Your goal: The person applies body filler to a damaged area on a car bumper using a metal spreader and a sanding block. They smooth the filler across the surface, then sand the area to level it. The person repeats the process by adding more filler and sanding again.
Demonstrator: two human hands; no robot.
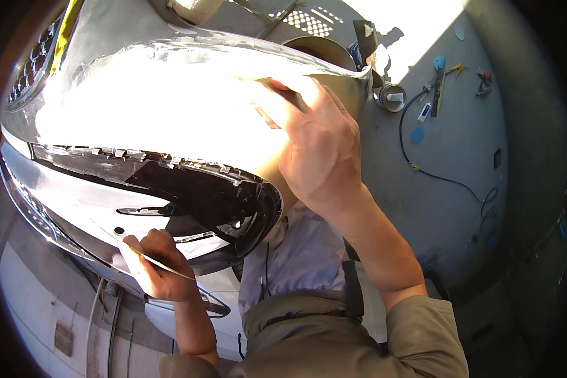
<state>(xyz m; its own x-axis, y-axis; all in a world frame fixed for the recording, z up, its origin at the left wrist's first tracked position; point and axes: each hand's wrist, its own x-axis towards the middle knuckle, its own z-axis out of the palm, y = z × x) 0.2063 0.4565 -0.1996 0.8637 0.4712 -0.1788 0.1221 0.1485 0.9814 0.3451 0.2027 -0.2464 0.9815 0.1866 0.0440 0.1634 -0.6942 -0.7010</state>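
In front of me is a car bumper (pixel 214 165), its upper face bright with glare and patchy white and grey. My right hand (pixel 321 142) rests on that face near its right end, fingers bent and pressed down. Something brownish shows under the fingers, too washed out to name. Lower left, my left hand (pixel 160 268) is closed on a thin pale sheet (pixel 170 270), seen edge-on, beside the painted panel below the opening. A black-lined opening (pixel 183 186) with clips along its edge lies between the two hands.
On the grey floor at right are an open tin (pixel 392 98), a black air hose (pixel 402 135), a blue-ended tool (pixel 439 66), a small white tube (pixel 424 112) and a blue disc (pixel 417 135). A large round container (pixel 321 51) stands behind the bumper. Yellow tape (pixel 62 44) edges the far left.
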